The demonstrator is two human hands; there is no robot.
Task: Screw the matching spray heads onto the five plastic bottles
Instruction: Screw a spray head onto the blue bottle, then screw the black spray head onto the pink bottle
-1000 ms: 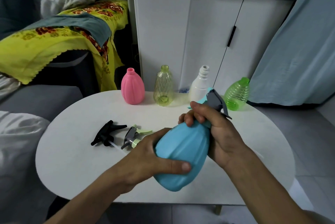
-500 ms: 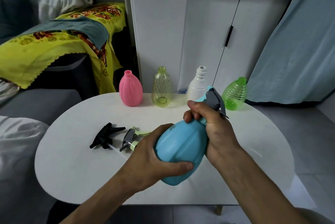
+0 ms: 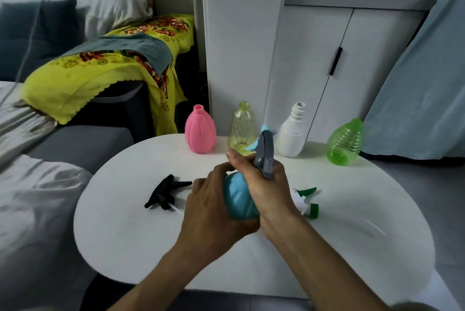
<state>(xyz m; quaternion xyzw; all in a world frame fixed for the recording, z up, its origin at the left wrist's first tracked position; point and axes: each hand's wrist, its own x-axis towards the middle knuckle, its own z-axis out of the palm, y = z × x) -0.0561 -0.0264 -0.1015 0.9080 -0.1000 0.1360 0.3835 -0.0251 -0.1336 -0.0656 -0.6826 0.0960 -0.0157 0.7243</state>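
A blue bottle (image 3: 237,197) hangs above the round white table (image 3: 352,242), with a grey and blue spray head (image 3: 264,154) on its neck. My left hand (image 3: 214,210) grips the bottle's body from the left. My right hand (image 3: 266,189) is curled round its neck and the base of the spray head. Along the table's far edge stand a pink bottle (image 3: 200,130), a clear yellow bottle (image 3: 242,126) and a white bottle (image 3: 292,134), all uncapped. A green ribbed bottle (image 3: 344,143) lies tipped at the far right. A black spray head (image 3: 164,192) and a green and white spray head (image 3: 305,201) lie loose on the table.
A grey sofa with a yellow flowered cloth (image 3: 105,69) and pillows lies to the left. White cabinet doors (image 3: 327,58) stand behind the table, and a light blue curtain (image 3: 422,84) hangs at the right.
Both hands have tilted the blue bottle more upright and turned it, so the spray head now points up and away. The green and white spray head is now uncovered at the right.
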